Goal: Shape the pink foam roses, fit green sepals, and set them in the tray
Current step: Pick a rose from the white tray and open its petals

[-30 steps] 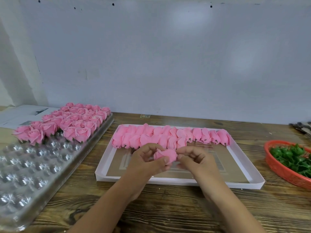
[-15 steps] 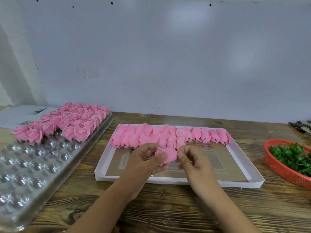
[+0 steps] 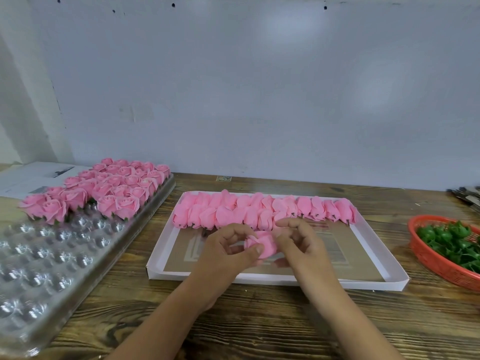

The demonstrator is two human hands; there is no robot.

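Note:
My left hand [image 3: 228, 253] holds a pink foam rose [image 3: 263, 244] between thumb and curled fingers, above the white cardboard tray [image 3: 285, 280]. My right hand [image 3: 298, 245] is at the rose's right side, its fingers curled and touching the outer petals. A double row of unshaped pink rose buds [image 3: 262, 211] lies along the far side of that tray. Finished roses [image 3: 104, 193] fill the far part of a clear plastic cell tray [image 3: 49, 258] on the left. Green sepals [image 3: 452, 240] lie in a red basket [image 3: 431, 261] at the right.
The wooden tabletop [image 3: 259, 320] runs to a grey wall. Papers [image 3: 28, 178] lie at the far left behind the cell tray. Some dark tools [image 3: 466, 194] sit at the far right edge.
Both hands stayed over the white tray with the rose. My right fingers shifted around its right side, working the petals; the rose turned slightly.

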